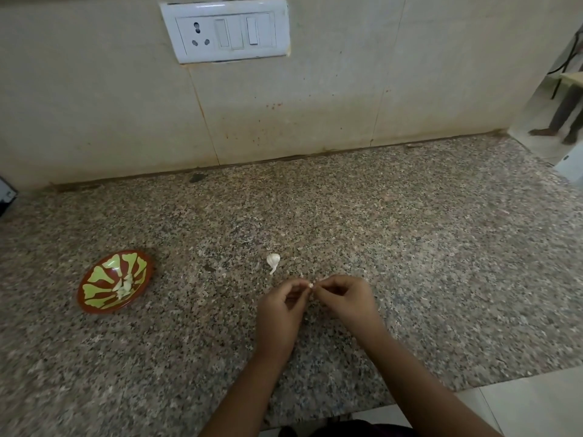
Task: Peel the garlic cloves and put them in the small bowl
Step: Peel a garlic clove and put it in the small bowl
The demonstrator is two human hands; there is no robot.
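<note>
A small white garlic clove (310, 285) is pinched between the fingertips of my left hand (281, 305) and my right hand (345, 299), just above the speckled granite counter (410, 247). Most of the clove is hidden by the fingers. A piece of garlic with a stalk (273, 261) lies on the counter just beyond my hands. The small red and green bowl (94, 305) sits at the left, with several peeled cloves (125, 287) inside it.
A tiled wall (315, 105) with a white socket and switch plate (225, 29) rises behind the counter. The counter's front edge runs along the lower right, above a pale floor (520, 411). A person's legs (564, 115) show at the far right.
</note>
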